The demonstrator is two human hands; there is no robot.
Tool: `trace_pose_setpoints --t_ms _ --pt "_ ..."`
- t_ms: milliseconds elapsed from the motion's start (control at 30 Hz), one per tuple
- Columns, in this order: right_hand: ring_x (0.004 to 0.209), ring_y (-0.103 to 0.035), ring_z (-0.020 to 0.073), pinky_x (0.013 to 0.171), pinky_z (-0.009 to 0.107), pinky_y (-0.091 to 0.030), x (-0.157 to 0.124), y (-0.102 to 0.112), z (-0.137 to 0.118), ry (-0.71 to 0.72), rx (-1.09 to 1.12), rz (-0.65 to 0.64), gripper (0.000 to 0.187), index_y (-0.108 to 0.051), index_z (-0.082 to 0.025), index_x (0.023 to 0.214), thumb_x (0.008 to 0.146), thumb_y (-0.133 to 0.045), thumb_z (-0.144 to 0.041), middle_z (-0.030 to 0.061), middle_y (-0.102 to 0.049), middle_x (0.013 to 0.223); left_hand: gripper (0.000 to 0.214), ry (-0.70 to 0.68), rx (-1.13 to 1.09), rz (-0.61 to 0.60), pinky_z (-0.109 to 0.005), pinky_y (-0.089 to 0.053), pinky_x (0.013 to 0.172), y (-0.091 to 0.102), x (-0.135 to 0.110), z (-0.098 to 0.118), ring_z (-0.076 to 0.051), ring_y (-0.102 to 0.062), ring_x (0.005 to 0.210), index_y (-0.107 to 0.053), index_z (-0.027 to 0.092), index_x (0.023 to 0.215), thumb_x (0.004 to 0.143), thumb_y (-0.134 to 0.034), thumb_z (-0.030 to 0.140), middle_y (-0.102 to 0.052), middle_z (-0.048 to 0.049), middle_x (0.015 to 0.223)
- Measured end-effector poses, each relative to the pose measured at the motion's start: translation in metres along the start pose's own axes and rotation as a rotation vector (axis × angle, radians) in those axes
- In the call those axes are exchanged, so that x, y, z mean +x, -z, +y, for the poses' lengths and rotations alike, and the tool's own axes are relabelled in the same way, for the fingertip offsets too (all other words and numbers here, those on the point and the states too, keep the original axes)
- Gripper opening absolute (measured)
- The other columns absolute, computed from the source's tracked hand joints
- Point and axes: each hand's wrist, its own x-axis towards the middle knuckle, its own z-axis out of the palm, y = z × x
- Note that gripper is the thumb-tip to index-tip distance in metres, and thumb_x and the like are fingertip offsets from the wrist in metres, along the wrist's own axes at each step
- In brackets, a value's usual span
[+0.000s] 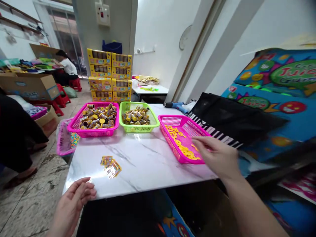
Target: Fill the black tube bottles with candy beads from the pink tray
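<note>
My left hand (77, 199) is at the near left edge of the white marbled table (138, 171), its fingers loosely curled, with nothing visible in them. Just beyond it lie several small printed cards (111, 166), some glossy. My right hand (218, 156) reaches over the near right side of a pink basket (170, 144), fingers drawn together and slightly blurred; whether they hold anything is hidden. Inside that basket are many small yellow plastic pieces (184, 148), some ring-shaped, close to my fingertips.
Another pink basket (95, 133) and a green basket (139, 128) hold brown-and-yellow tubes. Behind them stand stacked yellow boxes (100, 84). A blue power tool (176, 106), a black cloth (222, 113) and blue cartons (276, 98) are at right. A person (67, 67) sits far left.
</note>
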Motion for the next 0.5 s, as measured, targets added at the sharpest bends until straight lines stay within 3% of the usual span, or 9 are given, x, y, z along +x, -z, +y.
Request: trace_pose_setpoints --t_ms 67,133,233,333,400,500 --pt "0.076 -0.072 0.0282 0.072 0.039 -0.057 -0.011 0.021 0.023 -0.187 -0.104 0.164 0.029 -0.076 -0.024 0.087 0.084 -0.062 -0.049 0.0082 -0.077 0.085 0.072 0.003 0.033 0.015 -0.030 -0.060 0.066 -0.003 -0.002 0.001 -0.022 -0.068 0.071 -0.065 0.015 0.102 0.049 -0.091 0.057 -0.073 -0.0066 0.082" --pt "0.063 -0.069 0.0273 0.062 0.037 -0.056 -0.032 0.028 0.033 -0.346 -0.032 0.138 0.031 -0.076 -0.024 0.080 0.077 -0.066 -0.053 0.0074 -0.073 0.070 0.070 -0.013 0.117 -0.002 -0.030 -0.058 0.060 -0.008 -0.003 0.005 -0.021 -0.066 0.067 -0.067 0.015 0.097 0.049 -0.089 0.061 -0.072 -0.0066 0.079" --pt "0.052 -0.066 0.0251 0.052 0.034 -0.056 -0.065 0.021 0.030 -0.434 0.219 -0.179 0.033 -0.076 -0.024 0.072 0.074 -0.070 -0.056 0.0059 -0.069 0.059 0.066 -0.110 0.340 -0.031 -0.027 -0.050 0.051 -0.015 -0.001 0.013 -0.017 -0.058 0.056 -0.071 0.015 0.090 0.050 -0.087 0.065 -0.068 -0.0046 0.069" --pt "0.062 -0.071 0.0263 0.060 0.034 -0.059 -0.080 0.003 0.029 -0.408 0.299 -0.402 0.034 -0.078 -0.024 0.075 0.078 -0.067 -0.056 0.0065 -0.075 0.069 0.065 -0.244 0.501 0.003 -0.025 -0.046 0.050 -0.020 0.005 0.020 -0.016 -0.055 0.057 -0.073 0.016 0.090 0.051 -0.084 0.068 -0.068 -0.0050 0.071" --pt "0.071 -0.073 0.0283 0.068 0.037 -0.060 -0.081 -0.007 0.040 -0.377 0.232 -0.370 0.033 -0.079 -0.024 0.078 0.076 -0.067 -0.055 0.0062 -0.077 0.077 0.065 -0.264 0.537 -0.022 -0.024 -0.045 0.051 -0.022 0.009 0.021 -0.017 -0.056 0.061 -0.073 0.017 0.093 0.057 -0.080 0.069 -0.069 -0.0056 0.074" --pt "0.078 -0.073 0.0319 0.076 0.043 -0.059 -0.084 -0.015 0.068 -0.364 0.076 -0.177 0.033 -0.078 -0.024 0.077 0.073 -0.066 -0.055 0.0078 -0.078 0.084 0.060 -0.240 0.543 -0.082 -0.022 -0.043 0.050 -0.024 0.013 0.015 -0.014 -0.054 0.057 -0.071 0.015 0.095 0.065 -0.077 0.067 -0.065 -0.0031 0.068"
